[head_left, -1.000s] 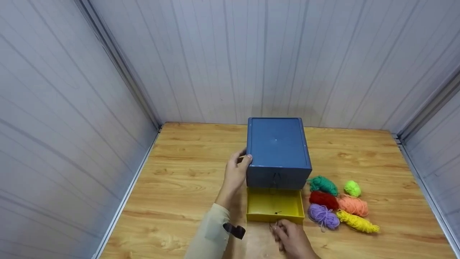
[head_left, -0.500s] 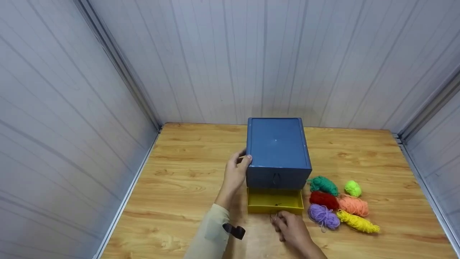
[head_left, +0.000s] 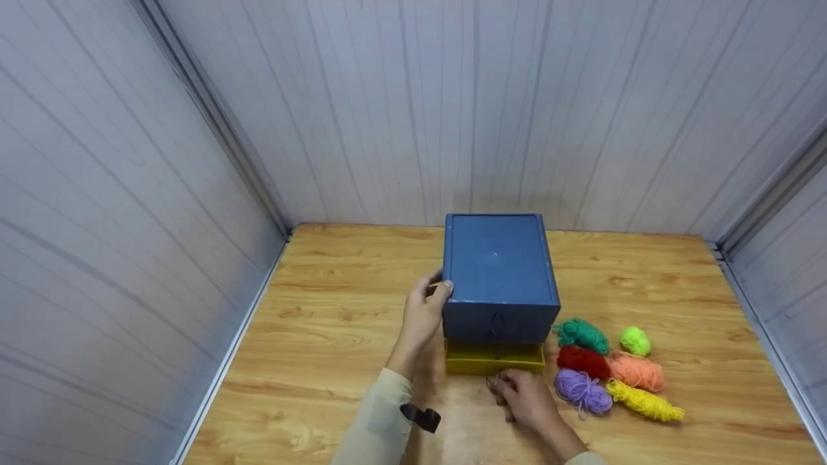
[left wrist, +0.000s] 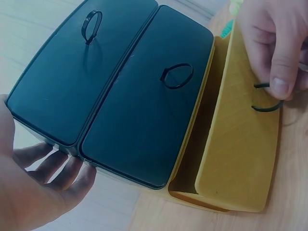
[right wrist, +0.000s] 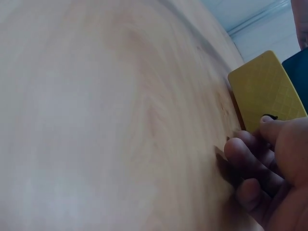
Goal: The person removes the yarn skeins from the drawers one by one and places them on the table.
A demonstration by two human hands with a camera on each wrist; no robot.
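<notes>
While the left hand (head_left: 423, 316) braces the blue drawer box (head_left: 499, 274), the right hand (head_left: 524, 398) pinches the ring pull (left wrist: 266, 97) of the yellow drawer (head_left: 494, 358) lying just beyond it, long axis crosswise.

My left arm wears a long, pale beige cloth sleeve (head_left: 381, 420) that reaches down to the wrist. A small black strap with a buckle-like clip (head_left: 421, 415) is fastened around that wrist, over the cuff. My left hand (head_left: 423, 314) is bare, without rings. My right hand (head_left: 526, 400) is bare too, with a sliver of matching beige cuff (head_left: 585, 458) behind it.
</notes>
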